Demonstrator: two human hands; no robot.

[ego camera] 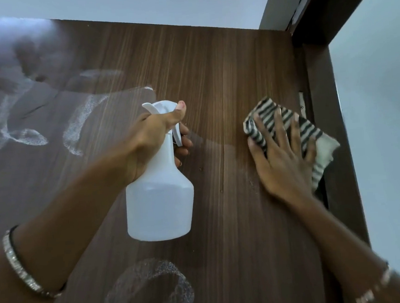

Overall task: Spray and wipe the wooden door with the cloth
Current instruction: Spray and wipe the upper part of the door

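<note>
The dark brown wooden door (224, 77) fills the view, seen from below toward its top edge. My left hand (159, 135) grips the neck of a white spray bottle (160, 202), fingers on the trigger, nozzle pointing up and left. My right hand (283, 154) presses flat, fingers spread, on a black-and-white striped cloth (270, 114) against the door near its right edge. White foamy spray marks (77, 130) streak the door's left part, and another ring of spray (152, 291) shows at the bottom.
A dark door frame (330, 117) runs along the right side, with a pale wall (382, 113) beyond it. Above the door's top edge is a pale ceiling or wall (158, 4). Bracelets sit on both wrists.
</note>
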